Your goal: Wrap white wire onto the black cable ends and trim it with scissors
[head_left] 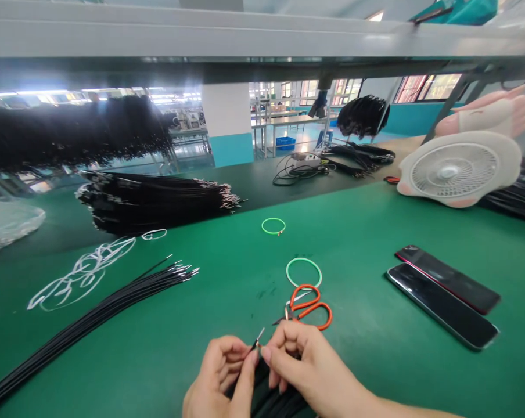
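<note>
– Two hands, both at near edge of table, approx. centre. Left hand curled, palm turned inward, thumb & forefinger pinched on a thin black wire.
– Right hand?
– Right hand: forearm slants off toward near-right corner, knuckles up, fingers folded under. Thumb tip meets left forefinger on same wire. Both hands clenched on it, fingertips touching.
– Wire pos.?
– Bare tip pokes up & away between the two hands, tilted right. Rest drops into a dark bundle under the wrists, which runs off at the near edge; can't tell how long it is.
– Room round the hands?
– Tight ahead. Orange scissors lie just beyond right hand's knuckles, blades pointing left, v. close but apart. Green ring sits just behind the handles, smaller ring further toward far edge.
– Sides?
– Left: loose wires fan from near-left corner toward centre, ends stopping well short of the hands, bare green top between. Right: two phones lie side by side, angled, well apart from right hand w/ open table between. Fan lies toward far-right corner, stacked wires toward far-left.
</note>
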A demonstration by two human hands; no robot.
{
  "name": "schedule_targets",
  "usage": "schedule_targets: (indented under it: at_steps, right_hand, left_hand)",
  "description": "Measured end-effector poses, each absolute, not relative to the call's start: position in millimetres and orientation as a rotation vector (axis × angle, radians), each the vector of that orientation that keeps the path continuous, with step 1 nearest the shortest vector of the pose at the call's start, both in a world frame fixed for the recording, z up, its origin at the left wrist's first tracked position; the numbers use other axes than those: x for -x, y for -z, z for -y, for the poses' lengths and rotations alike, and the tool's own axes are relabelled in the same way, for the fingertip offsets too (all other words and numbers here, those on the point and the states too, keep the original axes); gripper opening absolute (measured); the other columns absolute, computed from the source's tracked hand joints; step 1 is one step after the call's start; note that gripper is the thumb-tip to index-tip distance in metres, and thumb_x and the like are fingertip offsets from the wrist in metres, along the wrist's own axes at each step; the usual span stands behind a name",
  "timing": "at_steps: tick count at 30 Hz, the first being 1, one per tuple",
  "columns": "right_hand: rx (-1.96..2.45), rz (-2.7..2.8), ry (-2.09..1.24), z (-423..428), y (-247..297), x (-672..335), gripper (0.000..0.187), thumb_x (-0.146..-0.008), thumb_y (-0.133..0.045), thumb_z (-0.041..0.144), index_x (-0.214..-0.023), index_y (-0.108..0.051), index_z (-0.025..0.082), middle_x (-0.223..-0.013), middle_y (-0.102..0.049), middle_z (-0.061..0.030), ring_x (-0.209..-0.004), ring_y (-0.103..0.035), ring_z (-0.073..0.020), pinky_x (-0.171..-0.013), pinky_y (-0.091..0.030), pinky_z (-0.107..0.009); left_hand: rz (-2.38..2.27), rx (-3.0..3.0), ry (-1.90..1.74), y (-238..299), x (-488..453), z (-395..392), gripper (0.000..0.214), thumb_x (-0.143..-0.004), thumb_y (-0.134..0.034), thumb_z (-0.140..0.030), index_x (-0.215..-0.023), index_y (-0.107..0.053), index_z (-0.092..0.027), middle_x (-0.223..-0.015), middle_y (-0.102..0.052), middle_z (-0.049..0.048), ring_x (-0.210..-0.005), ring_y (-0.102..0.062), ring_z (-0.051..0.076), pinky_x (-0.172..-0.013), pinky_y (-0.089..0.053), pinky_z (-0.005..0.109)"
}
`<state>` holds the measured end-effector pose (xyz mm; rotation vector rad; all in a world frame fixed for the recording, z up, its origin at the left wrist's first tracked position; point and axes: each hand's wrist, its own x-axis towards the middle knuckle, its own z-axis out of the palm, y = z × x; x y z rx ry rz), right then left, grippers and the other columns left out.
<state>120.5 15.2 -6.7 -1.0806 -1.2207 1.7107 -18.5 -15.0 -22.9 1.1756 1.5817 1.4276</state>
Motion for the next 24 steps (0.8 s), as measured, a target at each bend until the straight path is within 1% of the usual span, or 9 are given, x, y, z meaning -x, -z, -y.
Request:
schedule_targets:
  at_steps: [5, 9, 13, 17, 21, 24]
  right_hand:
    - [1.090, 1.230, -1.692, -13.4, 5.0, -118.4, 0.023, -0.082, -0.063, 0.031, -0.067, -0.051, 0.017, -0.053, -0.060, 0.0030, -0.047, -0.048, -0.0069, -0.049, -0.037, -0.018]
    - [1.101, 1.222, -1.688, -13.5, 3.5, -118.2, 0.024, -0.081, -0.063, 0.032, -0.066, -0.050, 0.018, -0.052, -0.059, 0.0035, -0.046, -0.049, -0.0069, -0.048, -0.037, -0.018]
    - [1.102, 1.230, -1.686, -14.2, 3.5, -118.4, 0.025, -0.081, -0.062, 0.034, -0.065, -0.050, 0.018, -0.052, -0.059, 0.0035, -0.045, -0.048, -0.0068, -0.047, -0.037, -0.018]
    - [1.105, 1.236, -1.685, -14.7, 3.4, -118.8, 0.025, -0.081, -0.061, 0.034, -0.065, -0.050, 0.018, -0.052, -0.059, 0.0033, -0.045, -0.049, -0.0071, -0.047, -0.037, -0.019]
    - [1.098, 1.248, -1.684, -15.2, 3.3, -119.6, 0.024, -0.082, -0.060, 0.033, -0.065, -0.050, 0.018, -0.053, -0.060, 0.0027, -0.046, -0.049, -0.0073, -0.048, -0.037, -0.019]
    - [1.100, 1.248, -1.682, -14.8, 2.7, -119.6, 0.023, -0.082, -0.059, 0.032, -0.066, -0.051, 0.018, -0.053, -0.060, 0.0029, -0.046, -0.049, -0.0074, -0.049, -0.038, -0.019]
  left_hand:
    - [-1.608, -1.243, -1.378, 25.8, 24.8, 16.1, 0.020, -0.075, -0.070, -0.039, -0.084, -0.065, -0.022, -0.078, -0.072, 0.0007, -0.076, -0.072, 0.017, -0.063, -0.058, 0.020]
    - [-1.601, -1.310, -1.278, 30.1, 33.4, 13.9, 0.023, -0.072, -0.073, -0.039, -0.085, -0.070, -0.021, -0.082, -0.075, 0.0030, -0.077, -0.073, 0.020, -0.068, -0.060, 0.023]
    - [-1.635, -1.298, -1.295, 26.4, 31.6, 13.4, 0.023, -0.072, -0.072, -0.040, -0.087, -0.074, -0.021, -0.086, -0.076, 0.0041, -0.078, -0.073, 0.020, -0.072, -0.059, 0.024]
    - [-1.640, -1.321, -1.310, 17.8, 24.9, 15.6, 0.024, -0.071, -0.073, -0.041, -0.085, -0.076, -0.022, -0.086, -0.075, 0.0050, -0.077, -0.072, 0.022, -0.068, -0.059, 0.025]
    - [-1.655, -1.379, -1.380, 11.9, 19.8, 18.5, 0.019, -0.075, -0.070, -0.038, -0.087, -0.076, -0.024, -0.085, -0.074, 0.0032, -0.074, -0.071, 0.019, -0.067, -0.057, 0.021]
    - [-1.651, -1.408, -1.352, 9.3, 18.3, 19.5, 0.018, -0.076, -0.070, -0.036, -0.088, -0.076, -0.025, -0.082, -0.073, 0.0016, -0.072, -0.070, 0.017, -0.068, -0.056, 0.020]
